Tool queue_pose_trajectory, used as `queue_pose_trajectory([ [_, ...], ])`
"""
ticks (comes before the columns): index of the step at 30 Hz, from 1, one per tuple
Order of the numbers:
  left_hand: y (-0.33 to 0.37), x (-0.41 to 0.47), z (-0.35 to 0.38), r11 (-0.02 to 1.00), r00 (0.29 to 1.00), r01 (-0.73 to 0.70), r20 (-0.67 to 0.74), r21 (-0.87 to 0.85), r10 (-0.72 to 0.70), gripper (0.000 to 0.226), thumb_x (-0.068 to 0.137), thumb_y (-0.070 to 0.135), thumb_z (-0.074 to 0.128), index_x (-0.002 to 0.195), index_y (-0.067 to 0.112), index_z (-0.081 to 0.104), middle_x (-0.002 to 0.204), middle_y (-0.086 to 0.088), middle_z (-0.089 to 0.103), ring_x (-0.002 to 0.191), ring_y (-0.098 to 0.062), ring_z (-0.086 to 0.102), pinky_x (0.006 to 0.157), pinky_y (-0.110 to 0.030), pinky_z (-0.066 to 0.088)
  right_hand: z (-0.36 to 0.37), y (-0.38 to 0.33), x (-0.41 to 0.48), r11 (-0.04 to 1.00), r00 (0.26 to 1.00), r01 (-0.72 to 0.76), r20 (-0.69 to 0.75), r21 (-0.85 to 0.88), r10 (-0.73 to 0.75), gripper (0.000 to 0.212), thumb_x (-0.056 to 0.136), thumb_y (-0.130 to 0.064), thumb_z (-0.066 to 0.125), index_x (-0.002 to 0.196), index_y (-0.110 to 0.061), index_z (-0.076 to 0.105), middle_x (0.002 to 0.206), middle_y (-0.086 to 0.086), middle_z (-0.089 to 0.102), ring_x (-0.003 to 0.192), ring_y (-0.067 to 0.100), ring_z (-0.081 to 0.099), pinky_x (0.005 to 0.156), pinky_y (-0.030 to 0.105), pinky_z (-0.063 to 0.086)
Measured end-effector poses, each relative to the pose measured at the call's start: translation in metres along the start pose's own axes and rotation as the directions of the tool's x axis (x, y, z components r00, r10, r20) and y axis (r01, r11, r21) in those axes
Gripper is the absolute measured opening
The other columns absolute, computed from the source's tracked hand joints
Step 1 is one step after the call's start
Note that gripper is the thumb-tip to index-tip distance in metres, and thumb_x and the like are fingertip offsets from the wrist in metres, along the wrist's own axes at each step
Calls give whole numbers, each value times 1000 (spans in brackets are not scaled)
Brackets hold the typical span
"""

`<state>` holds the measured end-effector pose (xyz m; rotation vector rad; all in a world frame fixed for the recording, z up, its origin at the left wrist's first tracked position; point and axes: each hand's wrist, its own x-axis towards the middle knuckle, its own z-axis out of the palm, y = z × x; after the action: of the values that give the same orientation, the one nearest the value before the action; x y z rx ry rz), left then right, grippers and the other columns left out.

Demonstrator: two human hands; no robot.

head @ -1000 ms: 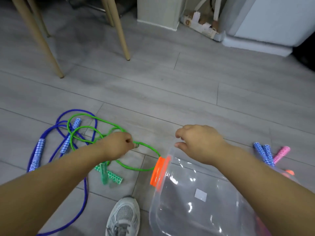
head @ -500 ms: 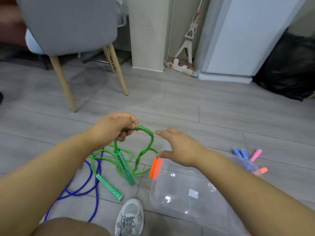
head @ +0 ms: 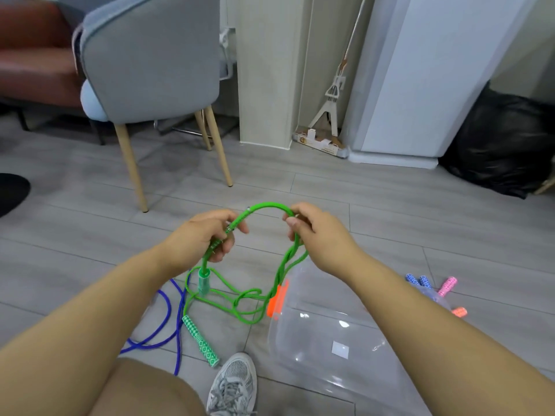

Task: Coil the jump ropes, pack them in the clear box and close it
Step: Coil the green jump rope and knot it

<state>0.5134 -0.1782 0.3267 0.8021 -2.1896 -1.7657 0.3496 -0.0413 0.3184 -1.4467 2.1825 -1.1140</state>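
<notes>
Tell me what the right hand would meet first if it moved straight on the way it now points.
Probably the arc of the green jump rope that the right hand itself grips. Past it, the chair leg seems to be in line, though depth is unclear.

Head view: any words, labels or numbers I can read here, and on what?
No legible text.
Sticker on the box: white, looks blank.
Cardboard at the foot of the mop: print too blurred to read.
</notes>
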Motion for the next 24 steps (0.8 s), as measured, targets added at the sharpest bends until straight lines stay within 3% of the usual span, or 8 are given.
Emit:
queue_pose_trajectory([
  [2, 2, -2, 1, 999, 999, 11, 42, 38, -13, 41, 55, 15, 36, 87, 8, 59, 55, -6, 53, 47, -16, 49, 53, -24, 42, -1, -8, -1, 996, 1000, 28, -13, 88, -27, 12, 95, -20, 48, 95, -23, 60, 69, -4, 57, 60, 0, 50, 58, 11, 38],
  [5, 8, -4, 0, 1000, 999, -9, 47, 20, 8, 30, 69, 21, 46, 95, 10, 57, 59, -11, 59, 51, -17, 56, 57, -27, 41, 2, -18, 1, 990, 1000, 22, -6, 142, -21, 11, 94, -20, 51, 95, -22, 62, 64, -7, 53, 57, 0, 49, 59, 11, 39],
  [9, 9, -7, -6, 995, 998, -48, -29, 91, 51, 16, 92, 31, 56, 107, 27, 58, 82, -13, 68, 70, -19, 66, 65, -27, 43, 5, -32, 4, 975, 998, -53, 35, 214, 47, 8, 93, -21, 54, 88, -17, 57, 66, -5, 54, 54, -1, 52, 56, 11, 41],
  [13, 8, -11, -14, 954, 983, -140, -80, 266, 167, 4, 90, 28, 61, 88, 31, 61, 80, -2, 73, 87, -33, 63, 74, -43, 48, 8, -47, 3, 974, 996, -62, 82, 218, 45, 8, 93, -22, 53, 85, -20, 52, 70, -4, 55, 58, 3, 54, 63, 24, 46],
  [16, 13, -16, -14, 943, 963, -216, -106, 252, 249, 16, 95, 14, 52, 82, 21, 57, 69, 0, 69, 72, -21, 67, 76, -42, 50, 3, -52, -1, 966, 989, -80, 137, 247, 47, 13, 92, -18, 56, 84, -25, 49, 71, -4, 54, 61, 8, 53, 65, 26, 47],
  [19, 22, -18, -20, 950, 924, -208, -273, 234, 269, 22, 97, 10, 46, 77, 20, 50, 62, -2, 53, 52, -12, 54, 61, -27, 47, -6, -47, -7, 987, 979, -93, 193, 128, 67, 13, 89, -15, 60, 85, -25, 53, 74, -5, 55, 64, 11, 54, 71, 33, 49],
  [22, 26, -24, -38, 967, 881, -188, -405, 171, 243, 21, 90, 22, 48, 70, 28, 52, 61, -2, 41, 54, -20, 36, 56, -29, 35, -16, -39, -16, 991, 967, -103, 227, -84, 119, 12, 90, -15, 57, 80, -22, 56, 70, -5, 55, 65, 10, 52, 72, 33, 48],
  [24, 29, -30, -48, 949, 872, -190, -400, 254, 281, 17, 85, 28, 49, 69, 32, 54, 61, 0, 42, 56, -20, 36, 57, -32, 35, -20, -39, -21, 983, 966, -123, 212, -134, 150, 19, 93, -17, 53, 75, -24, 53, 69, -2, 56, 65, 13, 52, 70, 32, 46],
])
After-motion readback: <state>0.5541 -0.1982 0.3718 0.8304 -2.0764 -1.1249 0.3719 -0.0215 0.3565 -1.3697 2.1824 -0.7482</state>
